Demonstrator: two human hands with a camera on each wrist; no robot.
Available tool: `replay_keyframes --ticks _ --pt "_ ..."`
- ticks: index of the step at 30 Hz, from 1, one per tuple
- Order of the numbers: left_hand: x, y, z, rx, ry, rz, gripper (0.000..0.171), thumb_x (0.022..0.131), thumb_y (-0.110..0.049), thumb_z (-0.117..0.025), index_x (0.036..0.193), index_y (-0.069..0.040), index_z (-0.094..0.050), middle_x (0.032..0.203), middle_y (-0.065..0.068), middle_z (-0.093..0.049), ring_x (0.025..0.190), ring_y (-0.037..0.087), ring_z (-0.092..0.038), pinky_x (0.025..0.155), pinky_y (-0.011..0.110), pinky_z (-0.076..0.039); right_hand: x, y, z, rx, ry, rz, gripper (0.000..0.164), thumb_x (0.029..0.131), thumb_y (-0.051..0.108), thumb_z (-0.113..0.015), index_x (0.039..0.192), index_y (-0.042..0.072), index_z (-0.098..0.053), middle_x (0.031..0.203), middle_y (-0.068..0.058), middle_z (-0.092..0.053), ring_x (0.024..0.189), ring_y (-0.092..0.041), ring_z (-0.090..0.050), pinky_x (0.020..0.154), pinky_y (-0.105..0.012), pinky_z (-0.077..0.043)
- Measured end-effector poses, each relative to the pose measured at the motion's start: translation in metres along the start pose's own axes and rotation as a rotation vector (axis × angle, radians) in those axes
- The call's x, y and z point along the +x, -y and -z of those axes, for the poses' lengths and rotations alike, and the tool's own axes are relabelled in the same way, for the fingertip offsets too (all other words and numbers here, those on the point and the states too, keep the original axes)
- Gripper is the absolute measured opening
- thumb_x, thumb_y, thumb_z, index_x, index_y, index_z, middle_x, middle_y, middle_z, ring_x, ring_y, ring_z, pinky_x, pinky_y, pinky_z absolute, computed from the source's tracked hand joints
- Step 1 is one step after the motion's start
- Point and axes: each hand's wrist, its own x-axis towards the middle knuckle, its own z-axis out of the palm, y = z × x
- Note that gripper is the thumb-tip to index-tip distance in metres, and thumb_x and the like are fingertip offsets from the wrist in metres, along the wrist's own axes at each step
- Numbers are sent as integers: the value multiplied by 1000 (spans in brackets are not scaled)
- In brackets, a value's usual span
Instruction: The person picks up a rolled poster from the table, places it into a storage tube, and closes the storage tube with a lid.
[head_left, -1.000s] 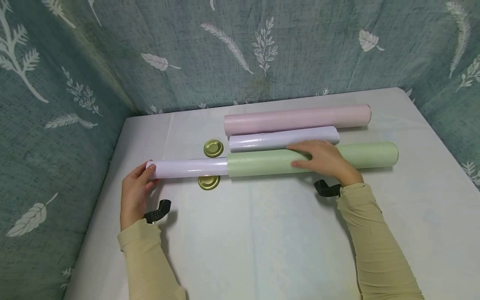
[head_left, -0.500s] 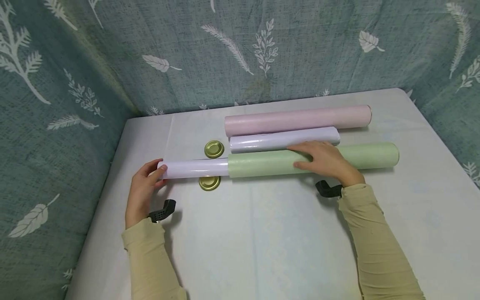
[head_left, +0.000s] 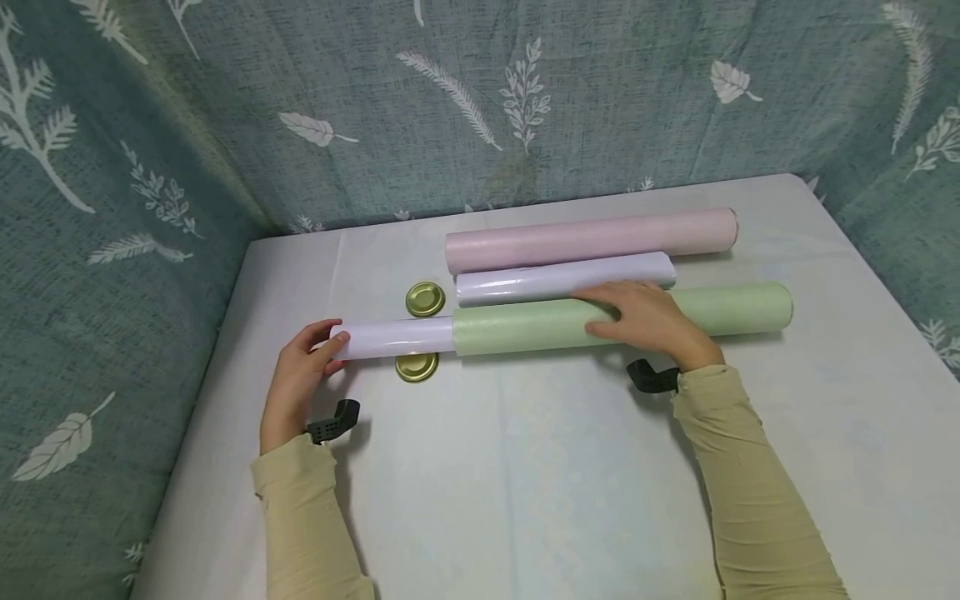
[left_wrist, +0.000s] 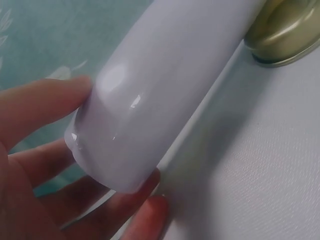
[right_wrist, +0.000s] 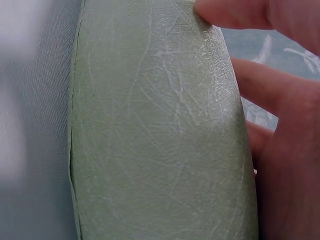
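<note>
A glossy pale lavender roll sticks out of the left end of a long light green tube. My left hand grips the roll's outer end, thumb on one side and fingers curled round the other; the left wrist view shows the roll's rounded end between them. My right hand holds the green tube near its middle, with thumb and fingers spread over it. In the right wrist view the tube's creased surface fills the middle, fingers along its edge. The roll's inner part is hidden inside the tube.
Two gold jar lids, a far one and a near one, lie on either side of the roll, partly under it. Behind the green tube are a second lavender roll and a pink tube. A patterned cloth hangs behind the white table.
My left hand has moved right with the lavender roll, so a shorter length of it shows outside the green tube. My right hand and the green tube have stayed in place.
</note>
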Motion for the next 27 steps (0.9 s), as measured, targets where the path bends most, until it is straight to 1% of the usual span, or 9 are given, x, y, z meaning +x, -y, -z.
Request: replay_keyframes --ticks 6,10,14,20,27 --pt "0 -1 -3 44 12 -12 63 69 -61 -60 125 -33 -48 133 -3 -37 107 21 -47 79 23 -46 1 1 1 26 7 -13 52 83 42 -57 132 28 -44 130 2 -47 123 -23 -37 99 -48 -21" --pt "1 0 -2 63 17 -32 63 71 -60 -60 126 -32 -47 131 -2 -39 107 21 -47 78 24 -48 3 1 0 30 4 -13 53 82 43 -57 131 29 -44 130 3 -47 123 -22 -37 99 -47 -20" --pt "1 0 -4 58 17 -47 63 71 -59 -61 125 -30 -47 129 -3 -41 105 22 -48 76 24 -48 3 1 -1 20 -3 -6 52 82 43 -57 131 29 -45 130 4 -47 122 -21 -38 99 -46 -21" --pt "2 -3 -12 75 20 -81 64 71 -59 -62 124 -26 -49 128 -2 -43 104 20 -49 73 23 -49 2 1 0 4 1 1 52 83 42 -56 131 29 -44 130 4 -47 123 -21 -38 98 -47 -22" --pt "7 -2 -23 156 23 -86 65 70 -64 -57 123 -27 -50 125 -5 -46 100 17 -50 74 26 -49 0 -1 1 -15 8 -1 52 83 42 -56 132 29 -44 131 3 -46 123 -22 -37 98 -47 -22"
